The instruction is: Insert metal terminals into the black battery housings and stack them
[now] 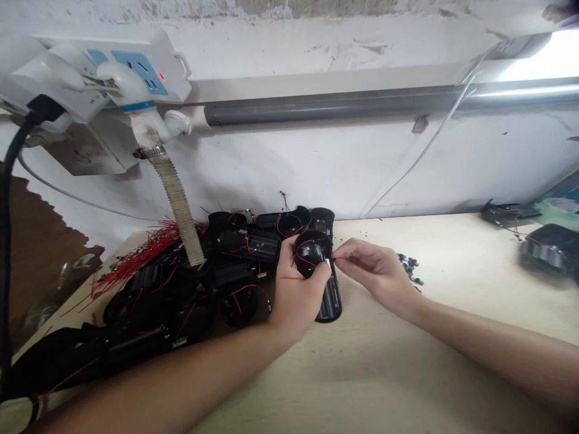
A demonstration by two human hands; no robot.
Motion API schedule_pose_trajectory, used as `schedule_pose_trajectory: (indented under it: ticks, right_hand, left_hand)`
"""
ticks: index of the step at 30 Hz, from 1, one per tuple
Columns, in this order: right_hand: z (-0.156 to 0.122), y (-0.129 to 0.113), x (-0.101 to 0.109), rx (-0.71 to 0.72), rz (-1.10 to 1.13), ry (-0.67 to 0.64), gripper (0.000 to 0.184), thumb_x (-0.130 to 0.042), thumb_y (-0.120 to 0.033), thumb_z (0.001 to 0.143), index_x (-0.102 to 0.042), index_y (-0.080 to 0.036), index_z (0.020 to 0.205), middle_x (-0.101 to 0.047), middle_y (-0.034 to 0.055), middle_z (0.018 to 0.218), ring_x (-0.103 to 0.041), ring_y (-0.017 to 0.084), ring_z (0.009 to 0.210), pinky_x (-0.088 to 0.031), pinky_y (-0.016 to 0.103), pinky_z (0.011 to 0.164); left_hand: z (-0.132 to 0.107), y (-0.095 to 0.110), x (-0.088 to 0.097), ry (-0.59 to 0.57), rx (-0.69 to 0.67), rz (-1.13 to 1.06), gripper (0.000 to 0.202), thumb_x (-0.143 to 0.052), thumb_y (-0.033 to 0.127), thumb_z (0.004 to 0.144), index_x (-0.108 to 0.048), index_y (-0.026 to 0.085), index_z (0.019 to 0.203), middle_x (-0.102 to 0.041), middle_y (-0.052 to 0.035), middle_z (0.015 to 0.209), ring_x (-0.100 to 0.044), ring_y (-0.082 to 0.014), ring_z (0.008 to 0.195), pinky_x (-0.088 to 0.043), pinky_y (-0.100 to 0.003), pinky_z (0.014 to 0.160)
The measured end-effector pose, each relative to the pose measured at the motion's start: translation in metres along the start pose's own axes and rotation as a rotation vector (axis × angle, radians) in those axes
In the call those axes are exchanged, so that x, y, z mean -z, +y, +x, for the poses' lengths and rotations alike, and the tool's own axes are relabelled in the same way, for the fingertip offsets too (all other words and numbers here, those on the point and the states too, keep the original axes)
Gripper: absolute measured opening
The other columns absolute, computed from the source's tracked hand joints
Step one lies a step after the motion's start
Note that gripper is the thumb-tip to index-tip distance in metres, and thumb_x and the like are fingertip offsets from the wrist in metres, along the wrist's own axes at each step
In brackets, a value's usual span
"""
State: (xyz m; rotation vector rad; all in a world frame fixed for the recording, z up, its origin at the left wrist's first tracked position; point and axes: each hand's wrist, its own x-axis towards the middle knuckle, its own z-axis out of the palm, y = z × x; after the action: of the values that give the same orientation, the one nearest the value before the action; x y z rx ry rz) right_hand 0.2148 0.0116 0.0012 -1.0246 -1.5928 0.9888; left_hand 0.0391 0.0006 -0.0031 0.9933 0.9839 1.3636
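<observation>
above the pale wooden tabletop [289,386], the left hand [293,296] grips a black domed plastic housing [311,248]; the right hand [380,274], thumb pinched to finger, meets its edge. a hard tug could tear the thin red wire [304,259] loose.

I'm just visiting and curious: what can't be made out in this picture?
All in the head view:
Held black plastic housing: part hidden behind the left hand.
What, if anything, the right hand pinches: too small.
Black housing, far right: blurred.
Pale green object: cut off by right edge.
</observation>
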Motion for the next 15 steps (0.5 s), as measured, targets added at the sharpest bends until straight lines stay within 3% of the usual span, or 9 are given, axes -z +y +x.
schedule_pose_trajectory:
  ticks: [7, 15]
  right_hand:
    - [-0.0005, 0.0060, -0.0021, -0.046, 0.094, 0.051, 0.022, -0.087, -0.038, 0.090, -0.081, -0.020, 0.100, -0.082, 0.0071, 0.093, -0.076, 0.020, 0.084, -0.065, 0.037, 0.079]
    - [0.0000, 0.0104, -0.0026, -0.087, 0.187, 0.041, 0.020, -0.090, -0.036, 0.088, -0.085, -0.023, 0.102, -0.083, 0.0051, 0.094, -0.078, 0.020, 0.088, -0.065, 0.038, 0.083]
  left_hand:
    - [-0.0007, 0.0019, -0.0007, -0.001, 0.027, -0.012, 0.040, -0.076, 0.017, 0.082, -0.056, 0.026, 0.116, -0.069, 0.0008, 0.101, -0.069, -0.0149, 0.078, -0.059, -0.028, 0.070]
    - [0.0015, -0.0013, 0.0009, 0.028, 0.065, -0.006, 0.038, -0.078, 0.021, 0.083, -0.059, 0.025, 0.115, -0.072, -0.0009, 0.100, -0.073, -0.0182, 0.086, -0.060, -0.027, 0.070]
